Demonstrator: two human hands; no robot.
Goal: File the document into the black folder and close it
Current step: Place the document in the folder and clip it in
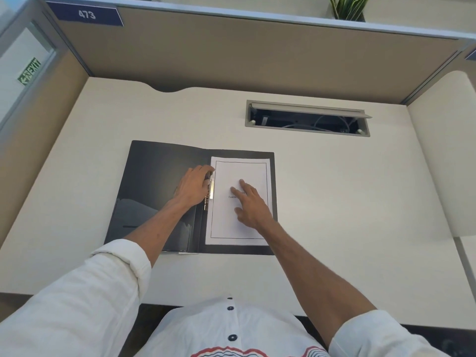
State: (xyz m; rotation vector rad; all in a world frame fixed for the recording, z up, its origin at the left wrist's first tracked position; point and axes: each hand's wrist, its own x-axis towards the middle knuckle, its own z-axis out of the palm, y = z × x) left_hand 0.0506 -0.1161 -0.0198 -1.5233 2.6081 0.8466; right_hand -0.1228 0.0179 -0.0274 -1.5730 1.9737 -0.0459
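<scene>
The black folder (154, 176) lies open flat on the desk, its left cover spread out with a pocket at the bottom. A white document (242, 171) with a thin black border lies on the folder's right half. A metal clip (210, 190) runs along the spine at the paper's left edge. My left hand (193, 188) rests on the spine with its fingers curled onto the clip. My right hand (251, 202) lies flat on the middle of the document, fingers spread, and covers part of the printed text.
The cream desk (334, 189) sits inside beige cubicle walls. An open cable slot (307, 118) with wires lies behind the folder to the right. A curved cutout (170, 87) notches the desk's back edge. A plant (347, 7) stands on top of the partition.
</scene>
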